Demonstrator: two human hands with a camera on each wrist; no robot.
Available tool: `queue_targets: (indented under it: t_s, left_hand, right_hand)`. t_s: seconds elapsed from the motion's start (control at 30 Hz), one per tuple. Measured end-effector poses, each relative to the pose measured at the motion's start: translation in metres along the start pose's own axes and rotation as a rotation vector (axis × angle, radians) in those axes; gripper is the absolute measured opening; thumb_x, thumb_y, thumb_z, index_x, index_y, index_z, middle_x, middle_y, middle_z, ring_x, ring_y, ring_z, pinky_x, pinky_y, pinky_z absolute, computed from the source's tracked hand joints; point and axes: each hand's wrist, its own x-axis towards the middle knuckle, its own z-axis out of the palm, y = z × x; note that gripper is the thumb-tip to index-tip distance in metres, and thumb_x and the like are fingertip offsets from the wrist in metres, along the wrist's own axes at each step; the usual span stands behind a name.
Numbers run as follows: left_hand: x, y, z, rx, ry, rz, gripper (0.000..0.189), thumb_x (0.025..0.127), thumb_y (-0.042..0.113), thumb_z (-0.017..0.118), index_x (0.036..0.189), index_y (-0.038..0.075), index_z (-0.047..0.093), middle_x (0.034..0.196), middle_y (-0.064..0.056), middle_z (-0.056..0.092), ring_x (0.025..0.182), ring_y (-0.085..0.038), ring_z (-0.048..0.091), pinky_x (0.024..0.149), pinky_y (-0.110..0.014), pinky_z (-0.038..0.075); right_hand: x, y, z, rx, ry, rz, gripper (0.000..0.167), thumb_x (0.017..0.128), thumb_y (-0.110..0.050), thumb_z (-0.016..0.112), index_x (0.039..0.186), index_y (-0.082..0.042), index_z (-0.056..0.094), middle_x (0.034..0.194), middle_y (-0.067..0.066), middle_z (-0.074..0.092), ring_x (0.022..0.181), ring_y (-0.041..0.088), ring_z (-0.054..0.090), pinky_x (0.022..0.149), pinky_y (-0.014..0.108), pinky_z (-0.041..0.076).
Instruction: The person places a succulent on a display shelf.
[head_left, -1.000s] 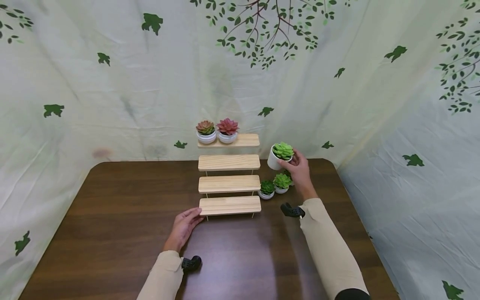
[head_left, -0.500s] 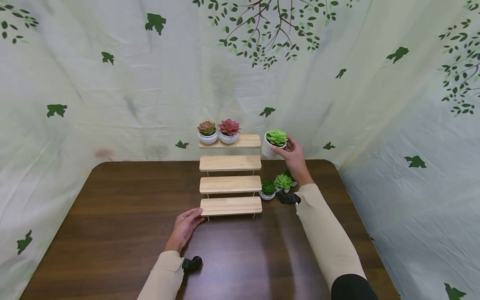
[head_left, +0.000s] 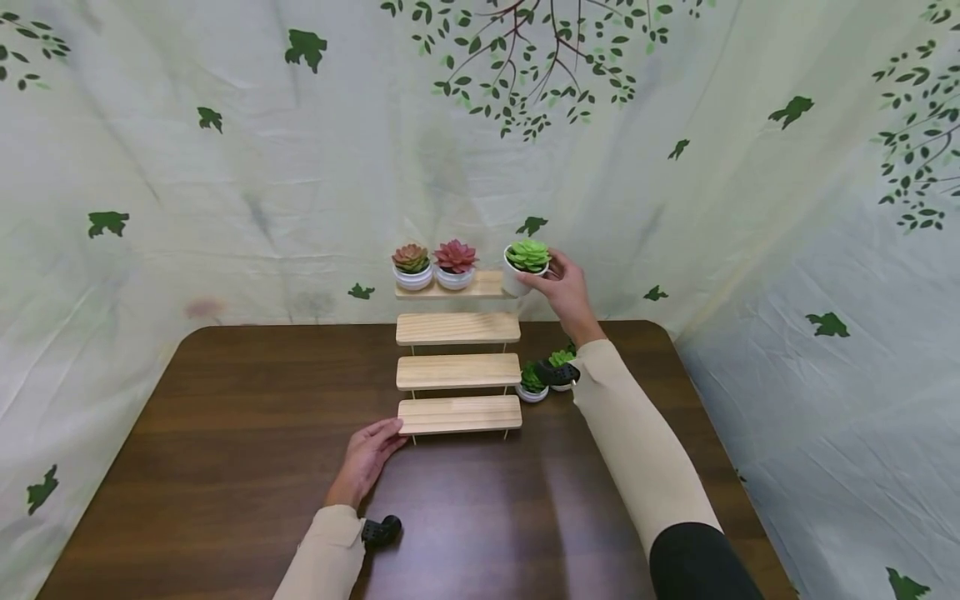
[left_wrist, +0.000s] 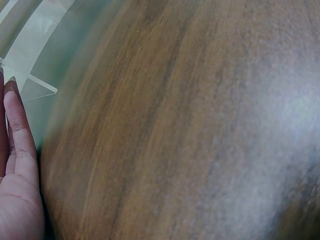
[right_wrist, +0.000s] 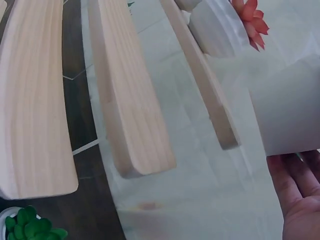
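Note:
A four-tier wooden display stand (head_left: 459, 372) rises in steps on the table. My left hand (head_left: 367, 454) holds the left end of its lowest shelf, fingers fairly straight; the contact is partly cut off in the left wrist view. My right hand (head_left: 566, 292) grips a white pot holding a bright green artificial succulent (head_left: 527, 257), at the right end of the top shelf (head_left: 487, 285). In the right wrist view the white pot (right_wrist: 290, 107) appears apart from that shelf's end. Reddish-green (head_left: 412, 265) and pink (head_left: 454, 263) potted succulents stand on the top shelf's left half.
Green potted succulents (head_left: 532, 382) stand on the table right of the stand, partly hidden by the right wrist's black camera mount (head_left: 561, 372). The brown table (head_left: 262, 417) meets a leaf-patterned cloth backdrop (head_left: 262, 167) behind.
My right hand has carried the bright green succulent leftward and up, from right of the stand to the top shelf's right end. The left hand has stayed at the lowest shelf.

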Motion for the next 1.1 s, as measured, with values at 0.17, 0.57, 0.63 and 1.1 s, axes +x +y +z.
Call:
queue_targets:
  t_s: [0.17, 0.57, 0.63, 1.1]
  left_hand:
    - [0.0, 0.001, 0.0, -0.006, -0.013, 0.001, 0.016, 0.094, 0.002, 0.06, 0.083, 0.01, 0.07, 0.086, -0.001, 0.07, 0.082, -0.012, 0.067, 0.081, -0.026, 0.057]
    - [0.004, 0.001, -0.004, 0.003, -0.026, 0.004, 0.018, 0.094, 0.001, 0.059, 0.084, 0.01, 0.07, 0.086, 0.0, 0.07, 0.082, -0.011, 0.067, 0.081, -0.027, 0.057]
    - [0.004, 0.001, -0.004, 0.003, -0.02, 0.002, 0.019, 0.094, 0.0, 0.059, 0.083, 0.011, 0.07, 0.085, 0.0, 0.07, 0.081, -0.01, 0.066, 0.08, -0.027, 0.057]
    - [0.004, 0.001, -0.003, 0.005, -0.022, -0.013, 0.016, 0.093, 0.001, 0.059, 0.084, 0.009, 0.069, 0.086, -0.001, 0.069, 0.082, -0.012, 0.066, 0.082, -0.028, 0.057]
  right_hand:
    - [0.01, -0.002, 0.009, -0.035, -0.017, 0.001, 0.068, 0.082, -0.009, 0.077, 0.141, -0.004, 0.043, 0.136, 0.014, 0.052, 0.123, 0.024, 0.053, 0.101, 0.035, 0.047]
    - [0.017, 0.001, 0.023, -0.022, -0.004, 0.011, 0.069, 0.081, -0.006, 0.077, 0.14, -0.003, 0.044, 0.135, 0.015, 0.053, 0.124, 0.024, 0.052, 0.102, 0.034, 0.047]
    - [0.017, 0.002, 0.026, -0.025, 0.0, 0.006, 0.069, 0.08, -0.005, 0.078, 0.14, -0.002, 0.044, 0.134, 0.015, 0.053, 0.123, 0.025, 0.052, 0.101, 0.034, 0.047]
    - [0.017, 0.006, 0.035, -0.058, 0.029, 0.053, 0.073, 0.081, -0.014, 0.079, 0.143, -0.006, 0.04, 0.136, 0.014, 0.051, 0.124, 0.024, 0.051, 0.101, 0.035, 0.047]
